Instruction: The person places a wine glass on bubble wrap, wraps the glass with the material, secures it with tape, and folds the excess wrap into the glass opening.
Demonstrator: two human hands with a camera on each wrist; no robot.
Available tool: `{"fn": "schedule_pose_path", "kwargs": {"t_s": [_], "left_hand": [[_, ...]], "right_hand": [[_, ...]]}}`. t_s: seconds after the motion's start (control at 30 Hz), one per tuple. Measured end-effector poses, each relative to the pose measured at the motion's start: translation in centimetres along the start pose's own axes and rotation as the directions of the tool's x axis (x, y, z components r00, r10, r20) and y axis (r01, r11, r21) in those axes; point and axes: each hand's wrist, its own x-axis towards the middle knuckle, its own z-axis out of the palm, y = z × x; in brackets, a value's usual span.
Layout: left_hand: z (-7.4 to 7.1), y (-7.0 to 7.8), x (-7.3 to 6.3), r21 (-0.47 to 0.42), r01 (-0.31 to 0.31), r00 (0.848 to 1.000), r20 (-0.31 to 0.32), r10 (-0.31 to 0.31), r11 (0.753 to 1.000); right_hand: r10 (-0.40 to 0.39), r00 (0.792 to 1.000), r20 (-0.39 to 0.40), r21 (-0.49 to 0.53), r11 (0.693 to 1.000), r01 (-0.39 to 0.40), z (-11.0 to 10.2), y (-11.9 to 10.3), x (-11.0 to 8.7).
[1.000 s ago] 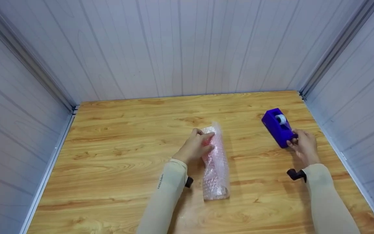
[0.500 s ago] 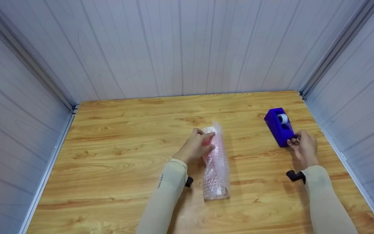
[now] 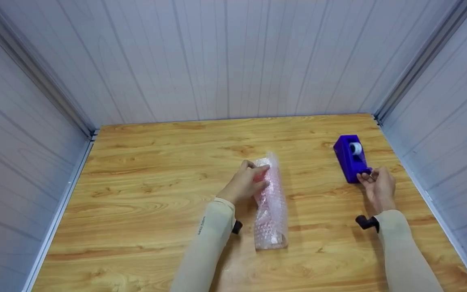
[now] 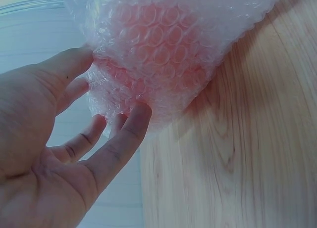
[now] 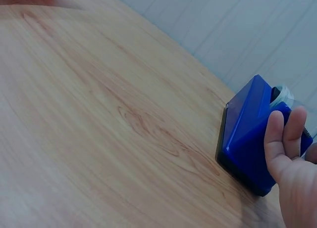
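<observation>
A bubble-wrapped bundle, with something pink showing through, lies lengthwise on the wooden table. My left hand holds its far part from the left side. In the left wrist view, thumb and bent fingers touch the bubble wrap with their tips. To the right stands a blue tape dispenser carrying a roll of clear tape. My right hand grips the dispenser's near end, around the cutter. Two fingers lie against its side in the right wrist view; the thumb is mostly hidden.
Pale panel walls enclose the table at the back, left and right. A black wrist mount juts from the right sleeve, and another from the left sleeve.
The tape dispenser has turned slightly, its far end shifting to the right, while my right hand stays at its near end. My left hand and the bubble-wrapped bundle have barely moved.
</observation>
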Motion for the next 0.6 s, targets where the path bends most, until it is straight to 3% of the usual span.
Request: {"fn": "schedule_pose_path", "kwargs": {"t_s": [0.23, 0.4, 0.6], "left_hand": [[0.2, 0.0, 0.0, 0.000, 0.007, 1.000, 0.002, -0.007, 1.000], [0.2, 0.0, -0.1, -0.011, 0.020, 1.000, 0.010, -0.020, 1.000], [0.2, 0.1, -0.1, 0.025, -0.010, 1.000, 0.011, 0.010, 1.000]], "right_hand": [[-0.014, 1.000, 0.024, 0.075, 0.997, 0.013, -0.4, 0.7, -0.1], [-0.015, 1.000, 0.024, 0.004, 1.000, 0.015, -1.1, 1.3, -0.2], [0.010, 0.999, 0.043, -0.064, 0.998, -0.007, -2.2, 1.8, -0.4]]}}
